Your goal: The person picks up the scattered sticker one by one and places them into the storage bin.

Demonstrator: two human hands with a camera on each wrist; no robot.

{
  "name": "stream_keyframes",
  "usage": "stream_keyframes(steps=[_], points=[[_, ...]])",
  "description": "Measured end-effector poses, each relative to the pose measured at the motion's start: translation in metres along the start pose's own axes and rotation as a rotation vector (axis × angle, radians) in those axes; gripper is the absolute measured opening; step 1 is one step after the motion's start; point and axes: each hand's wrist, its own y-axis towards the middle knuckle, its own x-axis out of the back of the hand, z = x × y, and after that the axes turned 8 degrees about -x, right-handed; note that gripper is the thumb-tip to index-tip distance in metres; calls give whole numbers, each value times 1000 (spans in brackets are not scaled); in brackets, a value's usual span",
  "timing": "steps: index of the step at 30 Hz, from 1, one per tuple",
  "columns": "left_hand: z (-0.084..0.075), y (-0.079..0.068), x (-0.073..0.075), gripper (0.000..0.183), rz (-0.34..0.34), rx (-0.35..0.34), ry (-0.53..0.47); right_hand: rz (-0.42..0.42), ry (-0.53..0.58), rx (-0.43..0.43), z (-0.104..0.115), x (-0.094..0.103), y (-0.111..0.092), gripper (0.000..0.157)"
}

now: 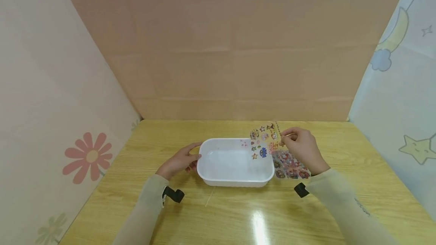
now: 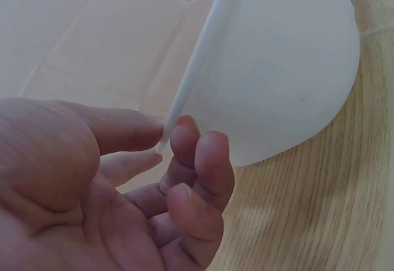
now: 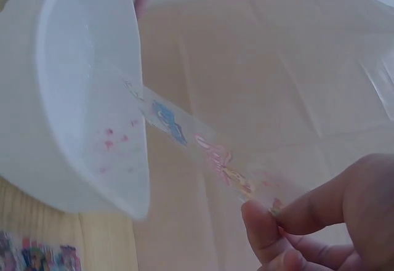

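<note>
Smooth plastic tub (image 1: pixel 235 183), glossy wood-grained tabletop (image 1: pixel 218 222)!
And here's thin, see-through plastic on the sticker sheet (image 1: pixel 263 152), a creased, matt, papery backdrop (image 1: pixel 231 75), and soft-looking matt cloth sleeves (image 1: pixel 344 203)!

Serves as support, a yellowish wood-grain tabletop (image 1: pixel 354 148). Carries a white, round-cornered rectangular plastic basin (image 1: pixel 225 163) near the middle and, just to its right, a clear, flat sheet of multicoloured stickers (image 1: pixel 289 167).
</note>
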Motion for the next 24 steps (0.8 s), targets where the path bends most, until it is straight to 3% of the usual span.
stream_keyframes(steps=[9,15,24], points=[[2,2,1,60,16,-1,-1,141,45,14,15,-28,1,27],[1,5,2,60,19,8,-2,215,3,-17,25,-42,1,28],[2,5,1,59,11,24,11,300,-40,-45,24,-60,1,31]])
